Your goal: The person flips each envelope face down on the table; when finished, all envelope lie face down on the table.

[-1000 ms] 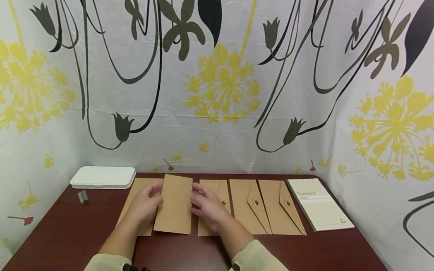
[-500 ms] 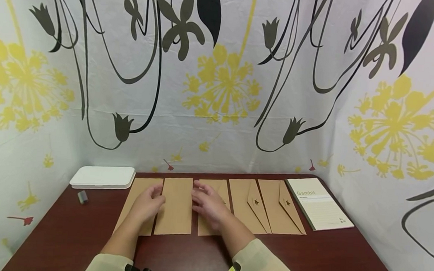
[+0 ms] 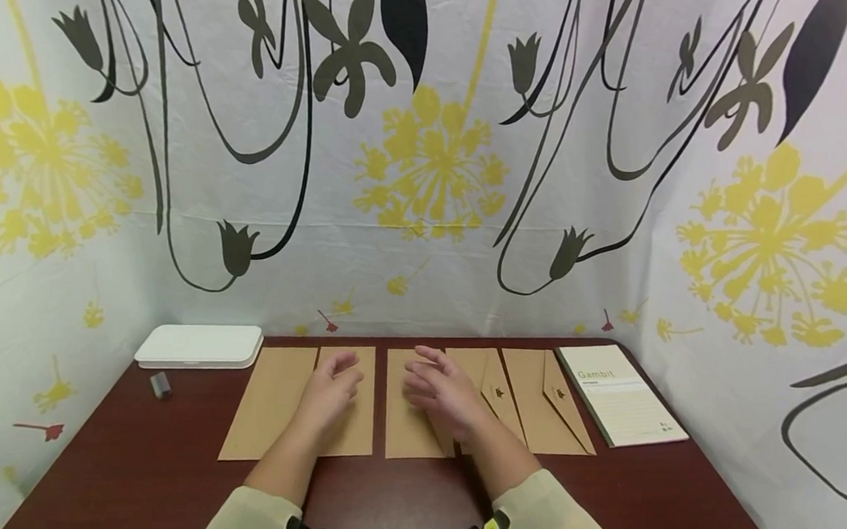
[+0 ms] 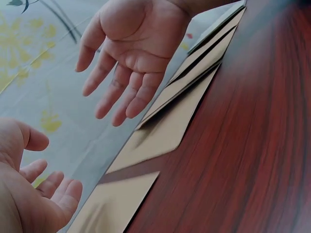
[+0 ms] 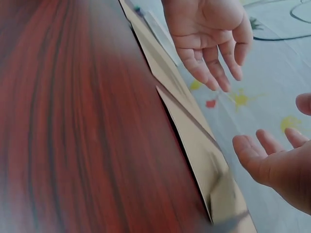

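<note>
Several brown paper envelopes lie in a row across the table. My left hand (image 3: 330, 392) hovers over the second envelope (image 3: 365, 431) from the left, with loosely bent fingers and nothing held. To its right, my right hand (image 3: 448, 391) hangs above the third envelope (image 3: 401, 417) and the fourth envelope (image 3: 470, 360), partly hiding both. The palms face each other with a gap between them. Relaxed, spread fingers show on the right hand (image 4: 138, 53) in the left wrist view. The leftmost envelope (image 3: 269, 401) shows a plain face; the rightmost envelope (image 3: 525, 384) shows a pointed flap.
At the back left sit a white flat case (image 3: 200, 346) and a small grey block (image 3: 161, 385). A notepad (image 3: 622, 398) marked "Gambit" lies right of the row. Dark red tabletop (image 3: 394, 505) extends in front, and a patterned cloth (image 3: 421, 297) hangs behind.
A second ago both hands held the second envelope by its sides, slightly raised. It now lies flat and released. Both hands have moved right.
</note>
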